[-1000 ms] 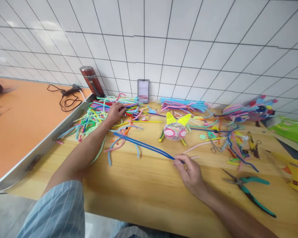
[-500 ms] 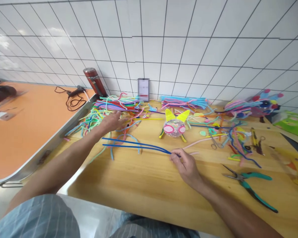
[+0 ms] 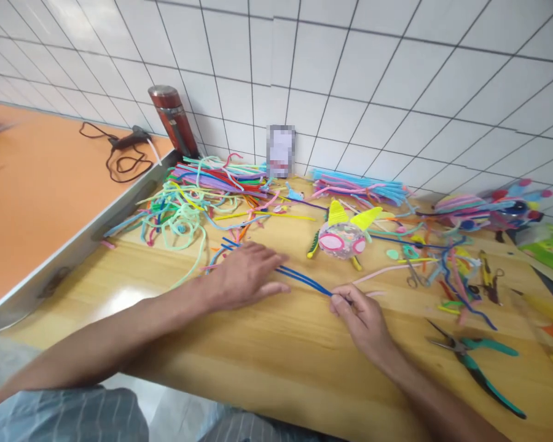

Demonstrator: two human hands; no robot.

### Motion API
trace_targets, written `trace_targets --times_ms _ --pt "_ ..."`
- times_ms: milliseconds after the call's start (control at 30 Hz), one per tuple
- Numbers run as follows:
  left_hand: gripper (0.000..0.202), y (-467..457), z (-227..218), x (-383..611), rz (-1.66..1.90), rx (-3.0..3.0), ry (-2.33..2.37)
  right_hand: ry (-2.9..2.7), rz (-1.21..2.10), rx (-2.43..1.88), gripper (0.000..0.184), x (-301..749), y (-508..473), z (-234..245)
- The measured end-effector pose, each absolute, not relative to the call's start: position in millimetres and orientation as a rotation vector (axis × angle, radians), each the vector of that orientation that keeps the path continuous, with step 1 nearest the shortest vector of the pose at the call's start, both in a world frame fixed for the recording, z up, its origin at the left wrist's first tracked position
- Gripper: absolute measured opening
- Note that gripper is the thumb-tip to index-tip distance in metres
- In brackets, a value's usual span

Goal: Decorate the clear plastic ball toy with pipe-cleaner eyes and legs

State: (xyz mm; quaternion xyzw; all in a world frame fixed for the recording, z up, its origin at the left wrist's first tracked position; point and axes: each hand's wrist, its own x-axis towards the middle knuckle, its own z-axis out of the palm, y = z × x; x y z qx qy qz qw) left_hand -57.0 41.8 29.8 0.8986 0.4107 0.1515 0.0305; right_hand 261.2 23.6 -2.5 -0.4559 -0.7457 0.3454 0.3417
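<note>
Two blue pipe cleaners (image 3: 304,277) run side by side above the wooden table. Their right ends are pinched between the thumb and fingers of my right hand (image 3: 362,313). Over their left part is my left hand (image 3: 251,273), palm down, with thumb and fingers apart; whether it touches them I cannot tell. Behind my hands stands a clear ball figure (image 3: 342,240) with yellow ears, pink oval eyes and dark-and-yellow legs. A tangle of pale green pipe cleaners (image 3: 184,224) lies beyond my left hand.
Teal-handled pliers (image 3: 477,362) lie open at the right. Bundled pipe cleaners (image 3: 359,187), a phone (image 3: 281,150) and a red thermos (image 3: 172,123) line the tiled wall. Small scissors (image 3: 415,275) and scraps are at the right. An orange table (image 3: 41,184) with a black cable adjoins on the left.
My left hand has come back from the pipe cleaner pile, moving right and nearer, over the blue pipe cleaners. My right hand keeps its pinch. The camera view has shifted slightly.
</note>
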Motion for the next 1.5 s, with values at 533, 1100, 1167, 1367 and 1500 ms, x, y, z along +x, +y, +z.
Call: trace_targets --times_ms 533,1100,1167,1367,1500 --pt "0.02 20 4 -42 0.168 2.809 1.124 -2.58 -0.104 -0.896 0.021 303 49 -3" --pt "0.016 18 10 14 0.015 2.782 1.214 -2.669 -0.225 -0.802 0.026 306 35 7" --pt "0.015 19 3 15 0.083 2.872 1.163 -2.698 -0.264 -0.793 0.019 308 38 6" --pt "0.02 19 -8 4 0.171 2.844 1.145 -2.821 -0.157 -0.828 0.03 328 53 2" --pt "0.026 22 1 0 0.125 2.797 1.216 -2.745 -0.273 -0.9 0.019 331 53 13"
